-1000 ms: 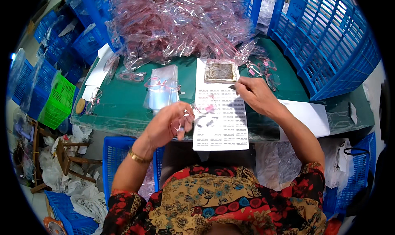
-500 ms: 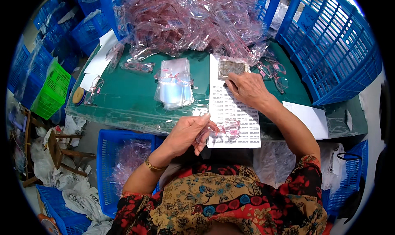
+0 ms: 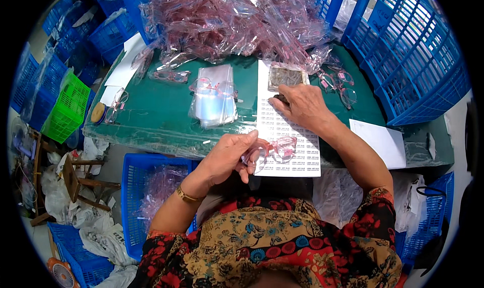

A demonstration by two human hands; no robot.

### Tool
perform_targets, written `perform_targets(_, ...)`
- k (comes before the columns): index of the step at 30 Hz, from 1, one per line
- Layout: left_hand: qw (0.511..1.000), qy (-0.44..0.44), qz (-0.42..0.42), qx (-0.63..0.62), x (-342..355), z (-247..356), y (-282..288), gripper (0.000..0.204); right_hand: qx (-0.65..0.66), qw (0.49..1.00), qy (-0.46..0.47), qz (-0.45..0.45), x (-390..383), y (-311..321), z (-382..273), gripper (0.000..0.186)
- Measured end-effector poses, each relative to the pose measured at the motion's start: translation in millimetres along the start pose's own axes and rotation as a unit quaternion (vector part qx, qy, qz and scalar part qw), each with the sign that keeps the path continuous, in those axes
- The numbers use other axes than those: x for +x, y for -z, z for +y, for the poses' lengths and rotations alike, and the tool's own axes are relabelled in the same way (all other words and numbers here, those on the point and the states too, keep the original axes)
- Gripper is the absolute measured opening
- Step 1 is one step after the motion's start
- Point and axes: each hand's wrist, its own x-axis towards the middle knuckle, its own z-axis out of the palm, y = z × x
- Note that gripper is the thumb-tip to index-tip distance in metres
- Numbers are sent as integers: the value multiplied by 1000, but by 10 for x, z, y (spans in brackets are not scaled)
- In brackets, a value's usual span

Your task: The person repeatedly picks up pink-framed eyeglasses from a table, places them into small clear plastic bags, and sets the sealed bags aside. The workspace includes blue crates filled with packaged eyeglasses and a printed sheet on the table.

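Note:
My left hand [image 3: 227,158] is closed round one side of a pair of pink eyeglasses [image 3: 283,150], its lenses hanging over the lower part of a white sheet of printed labels [image 3: 297,165]. My right hand [image 3: 304,105] lies over the upper part of that sheet, thumb and forefinger apart at its left side; nothing shows between them. Just beyond those fingertips sits a clear, brownish rectangular block [image 3: 286,76] on the sheet. Left of the sheet, another pair of pink glasses [image 3: 216,92] rests on a stack of clear plastic sleeves [image 3: 214,112].
A big heap of bagged pink glasses [image 3: 237,23] covers the back of the green table [image 3: 161,109]. Loose glasses [image 3: 348,97] lie at the right, beside a tall blue crate [image 3: 403,61]. Another blue crate [image 3: 132,207] stands below the front edge. Farther left is a wooden stool [image 3: 75,179].
The view has shifted slightly. My left hand has raised the glasses a little over the sheet. The thumb of my right hand has spread away from the forefinger.

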Motion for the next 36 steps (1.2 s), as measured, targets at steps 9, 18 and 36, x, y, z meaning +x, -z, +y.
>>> perform_targets(9,995,9,-67,-74,33,22,127,49,340,921,-143,-123,-8,432,-379,36)
perform_targets(18,991,4,-94,-94,44,-2,181,49,274,946,-73,-155,-322,621,-802,38)
perform_targets(36,989,0,-106,-102,70,-19,212,45,241,959,-73,-128,-432,548,-753,31)
